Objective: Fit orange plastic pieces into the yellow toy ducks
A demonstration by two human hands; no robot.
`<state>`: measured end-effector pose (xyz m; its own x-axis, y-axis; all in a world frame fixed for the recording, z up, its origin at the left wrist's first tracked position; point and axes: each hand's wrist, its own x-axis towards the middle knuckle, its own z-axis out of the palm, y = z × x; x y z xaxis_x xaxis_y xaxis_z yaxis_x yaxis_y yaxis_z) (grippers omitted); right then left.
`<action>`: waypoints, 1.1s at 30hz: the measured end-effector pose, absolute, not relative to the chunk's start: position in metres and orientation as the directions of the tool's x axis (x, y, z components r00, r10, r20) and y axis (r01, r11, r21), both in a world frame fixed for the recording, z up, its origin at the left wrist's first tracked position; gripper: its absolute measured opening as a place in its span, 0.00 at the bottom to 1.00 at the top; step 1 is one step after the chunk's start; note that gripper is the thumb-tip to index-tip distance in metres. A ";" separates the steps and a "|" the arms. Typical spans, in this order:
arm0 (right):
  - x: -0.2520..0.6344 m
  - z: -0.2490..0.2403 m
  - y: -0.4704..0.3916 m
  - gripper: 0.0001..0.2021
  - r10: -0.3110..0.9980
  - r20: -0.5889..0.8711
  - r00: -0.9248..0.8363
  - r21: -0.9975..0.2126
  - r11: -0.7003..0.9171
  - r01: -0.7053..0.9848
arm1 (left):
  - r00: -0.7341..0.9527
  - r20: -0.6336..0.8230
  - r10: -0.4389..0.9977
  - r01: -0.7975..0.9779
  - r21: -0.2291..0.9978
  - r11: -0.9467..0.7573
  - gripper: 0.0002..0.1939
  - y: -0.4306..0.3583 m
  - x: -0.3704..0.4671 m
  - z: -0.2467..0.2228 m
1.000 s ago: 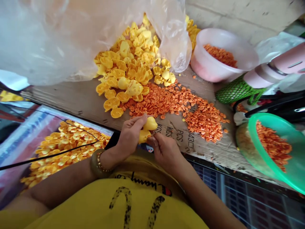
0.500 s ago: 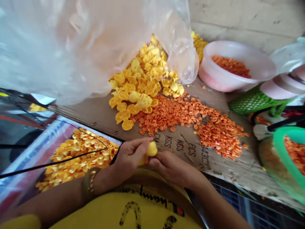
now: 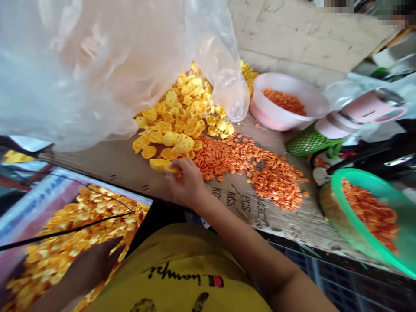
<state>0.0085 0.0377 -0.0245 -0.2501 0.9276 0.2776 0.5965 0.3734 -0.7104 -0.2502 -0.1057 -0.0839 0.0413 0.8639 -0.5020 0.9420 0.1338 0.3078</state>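
My right hand [image 3: 186, 182] pinches a yellow plastic shell piece [image 3: 160, 165] at the near edge of a heap of similar yellow shells [image 3: 182, 115]. Beside that hand spreads a pile of small orange plastic pieces [image 3: 234, 156] on the cardboard [image 3: 126, 160]. Low on the left, my left hand [image 3: 102, 258] is over a bin full of yellow-orange pieces [image 3: 65, 227]. Its fingers look apart, though the hand is dark and blurred, and I make out nothing held in it.
A large clear plastic bag [image 3: 113, 65] covers the back left. At the right stand a pinkish bowl [image 3: 289, 119] of orange pieces, a pink tumbler [image 3: 360, 112] in a green net and a green-rimmed basin [image 3: 344, 208]. A thin black cord [image 3: 65, 232] crosses over the bin.
My hands were together at a yellow piece by my body. The left has moved down to the bin; the right has reached forward-left to a shell at the heap. The view has shifted right.
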 end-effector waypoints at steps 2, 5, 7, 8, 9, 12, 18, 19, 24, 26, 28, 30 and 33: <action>0.031 -0.016 0.020 0.06 0.951 0.244 -0.190 -0.826 0.307 0.474 | 0.107 -0.222 0.969 0.876 0.483 0.014 0.17 -0.096 -0.222 -0.065; 0.061 0.004 -0.018 0.04 0.913 0.091 -0.397 -0.899 0.247 0.363 | 0.278 0.342 0.898 0.693 0.575 -0.434 0.15 -0.073 -0.173 -0.025; 0.075 0.015 -0.040 0.05 0.863 0.007 -0.506 -0.935 0.185 0.302 | 0.400 0.426 0.812 0.518 0.626 -0.584 0.28 -0.056 -0.144 -0.003; 0.082 0.017 -0.045 0.06 0.851 -0.016 -0.525 -0.950 0.150 0.273 | 0.492 0.348 0.798 0.429 0.701 -0.570 0.29 -0.048 -0.132 0.005; 0.089 0.017 -0.047 0.06 0.855 -0.028 -0.517 -0.959 0.123 0.254 | 0.577 0.217 0.788 0.348 0.807 -0.477 0.26 -0.041 -0.120 0.009; 0.114 0.000 -0.030 0.06 0.964 0.044 -0.264 -0.927 0.138 0.350 | 0.657 -0.201 0.727 0.244 0.969 0.047 0.13 -0.027 -0.096 0.008; 0.151 -0.050 0.027 0.10 0.923 0.288 -0.256 -0.501 0.374 0.781 | 0.539 -0.540 0.646 -0.163 0.686 0.709 0.17 -0.013 -0.079 -0.008; 0.153 -0.053 0.029 0.12 0.912 0.263 -0.314 -0.427 0.402 0.810 | 0.545 -0.547 0.635 -0.212 0.643 0.736 0.16 -0.011 -0.077 -0.007; 0.150 -0.053 0.019 0.16 0.923 0.144 -0.356 -0.192 0.379 0.905 | 0.558 -0.531 0.638 -0.359 0.538 0.763 0.06 -0.006 -0.069 0.000; 0.148 -0.050 0.014 0.18 0.940 0.112 -0.323 -0.150 0.338 0.929 | 0.546 -0.539 0.642 -0.391 0.513 0.764 0.05 -0.004 -0.067 0.000; 0.146 -0.048 0.013 0.20 0.949 0.087 -0.302 -0.124 0.311 0.942 | 0.523 -0.558 0.644 -0.406 0.501 0.765 0.07 -0.003 -0.064 -0.001; 0.145 -0.047 0.013 0.17 0.956 0.079 -0.282 -0.116 0.290 0.950 | 0.505 -0.586 0.633 -0.408 0.485 0.774 0.07 -0.003 -0.062 -0.002; 0.146 -0.045 0.013 0.10 0.968 0.105 -0.228 -0.166 0.243 0.956 | 0.477 -0.618 0.625 -0.423 0.462 0.779 0.06 -0.003 -0.058 -0.002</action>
<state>0.1463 0.0131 -0.0449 -0.2275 0.9681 0.1050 0.9558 0.2426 -0.1660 -0.0584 -0.0027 -0.0016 0.4768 0.6251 -0.6179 -0.4231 0.7794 0.4620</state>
